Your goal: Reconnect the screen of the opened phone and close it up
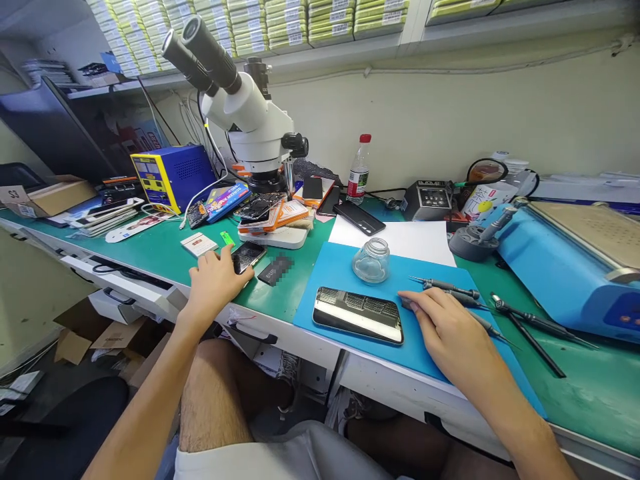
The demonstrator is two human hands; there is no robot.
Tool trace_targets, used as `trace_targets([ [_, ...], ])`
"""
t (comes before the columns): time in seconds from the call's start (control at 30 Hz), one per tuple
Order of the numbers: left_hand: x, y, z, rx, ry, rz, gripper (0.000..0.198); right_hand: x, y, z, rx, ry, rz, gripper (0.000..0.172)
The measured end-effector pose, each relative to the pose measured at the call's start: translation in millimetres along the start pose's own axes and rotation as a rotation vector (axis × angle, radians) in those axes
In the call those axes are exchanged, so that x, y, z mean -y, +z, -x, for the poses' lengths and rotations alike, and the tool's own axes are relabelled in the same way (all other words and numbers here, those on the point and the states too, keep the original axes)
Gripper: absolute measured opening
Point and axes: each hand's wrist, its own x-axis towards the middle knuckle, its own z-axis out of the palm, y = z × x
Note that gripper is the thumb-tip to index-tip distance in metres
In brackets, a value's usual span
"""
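My left hand [216,279] grips the left end of a small dark smartphone [251,253] on the green bench, thumb at its near edge and index finger at its far edge. A black phone battery [273,270] lies just right of it. On the blue mat [330,267] a smartphone [357,323] rests face up, its glass reflecting light. Beside its right end, my right hand [447,323] is closed, fingertips together low over the mat on a small greyish thing, mostly hidden. Several screwdrivers [450,288] lie beyond and partly under that hand. An open glass jar [371,261] stands behind the smartphone.
A microscope [255,127] rises at the back left, with phone parts piled on its base. Left of it stands a blue-yellow power supply [175,177]. A red-capped bottle [359,170] stands by the wall. A blue machine [575,260] occupies the right side.
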Motion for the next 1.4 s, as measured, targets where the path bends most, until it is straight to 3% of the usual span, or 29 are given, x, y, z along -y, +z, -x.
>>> trace_targets([
  [0.17, 10, -1.3, -1, -0.001, 0.002, 0.071, 0.079, -1, 0, 1, -0.006, -0.011, 0.000, 0.040],
  [0.43, 31, -5.7, 0, 0.005, 0.084, 0.291, 0.099, -2, 2, 0, -0.012, -0.008, 0.004, 0.040],
  [0.6, 49, -15.0, -22, 0.084, 0.040, 0.558, 0.074, 0, 2, -1, -0.016, -0.013, 0.005, 0.040],
  [0.7, 58, -16.8, -39, 0.127, 0.050, 0.620, 0.069, 1, 1, -1, -0.013, -0.001, 0.013, 0.041],
  [0.83, 60, -12.3, -46, 0.214, 0.072, 0.698, 0.084, 2, 1, -1, -0.005, 0.006, 0.011, 0.041],
  [1.0, 56, -18.2, -39, 0.279, 0.100, 0.710, 0.106, 2, 1, 0, 0.006, 0.015, 0.020, 0.042],
  [1.17, 57, -25.8, -38, 0.287, 0.078, 0.707, 0.087, 0, 4, 1, -0.017, -0.009, 0.036, 0.042],
  [1.4, 64, -19.1, -41, 0.259, 0.078, 0.697, 0.069, 1, 1, 0, -0.013, -0.026, 0.049, 0.044],
])
